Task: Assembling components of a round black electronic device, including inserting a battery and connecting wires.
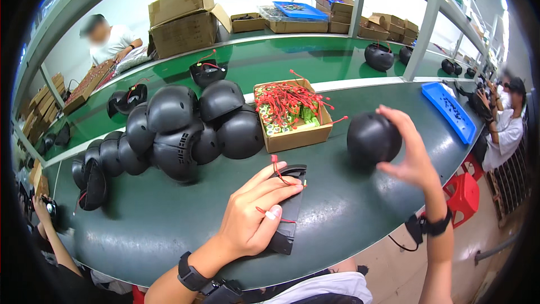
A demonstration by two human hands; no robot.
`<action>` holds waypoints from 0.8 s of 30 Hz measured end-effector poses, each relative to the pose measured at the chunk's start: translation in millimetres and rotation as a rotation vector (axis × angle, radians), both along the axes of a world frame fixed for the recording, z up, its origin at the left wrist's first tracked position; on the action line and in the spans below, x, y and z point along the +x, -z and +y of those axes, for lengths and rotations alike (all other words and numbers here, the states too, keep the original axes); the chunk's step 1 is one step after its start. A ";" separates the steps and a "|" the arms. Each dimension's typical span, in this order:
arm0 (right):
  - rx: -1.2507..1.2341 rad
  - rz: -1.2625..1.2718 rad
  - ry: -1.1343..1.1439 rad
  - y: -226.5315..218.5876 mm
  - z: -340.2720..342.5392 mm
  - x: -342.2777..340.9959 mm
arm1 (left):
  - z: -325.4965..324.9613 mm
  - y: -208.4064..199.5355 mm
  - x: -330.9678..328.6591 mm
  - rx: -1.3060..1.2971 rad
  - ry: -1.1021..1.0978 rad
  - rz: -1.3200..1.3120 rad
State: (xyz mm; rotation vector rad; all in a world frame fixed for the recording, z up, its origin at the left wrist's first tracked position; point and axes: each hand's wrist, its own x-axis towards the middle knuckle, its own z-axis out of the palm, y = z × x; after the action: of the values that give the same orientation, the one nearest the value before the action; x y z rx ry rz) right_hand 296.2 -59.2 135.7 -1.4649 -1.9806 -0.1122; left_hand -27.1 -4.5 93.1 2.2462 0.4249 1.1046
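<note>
A blue tray point(464, 133) is set at the right of the table point(332, 202), near a red stool point(466, 192). Cardboard boxes point(183, 34) are ranged along a green strip point(304, 56).

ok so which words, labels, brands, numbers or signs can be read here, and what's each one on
None can be read clearly.
Large brown carton at the back: any print is too faint to read.
Green-wrapped cells in the open box: any marks are too small.
Black part under the left hand: no readable text.
Round black shell by the right hand: none visible.
</note>
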 end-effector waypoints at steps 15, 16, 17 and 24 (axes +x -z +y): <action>-0.493 0.732 -0.619 51.9 -14.1 -82.3 | 3.2 -3.6 3.0 0.065 0.091 0.002; -0.508 0.647 -0.612 48.7 -14.0 -81.0 | 2.6 -3.3 3.1 0.061 0.087 0.002; -0.523 0.563 -0.604 46.8 -13.3 -80.3 | 2.3 -3.2 2.7 0.058 0.085 0.002; -0.511 0.685 -0.646 53.2 -10.7 -92.1 | 2.1 1.6 4.4 0.009 0.087 -0.040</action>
State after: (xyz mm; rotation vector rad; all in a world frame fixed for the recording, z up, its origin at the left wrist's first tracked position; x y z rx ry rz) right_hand 204.1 -69.9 82.5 -0.8648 -1.8296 1.0895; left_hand -22.7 -2.4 91.5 2.2243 0.3031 1.1065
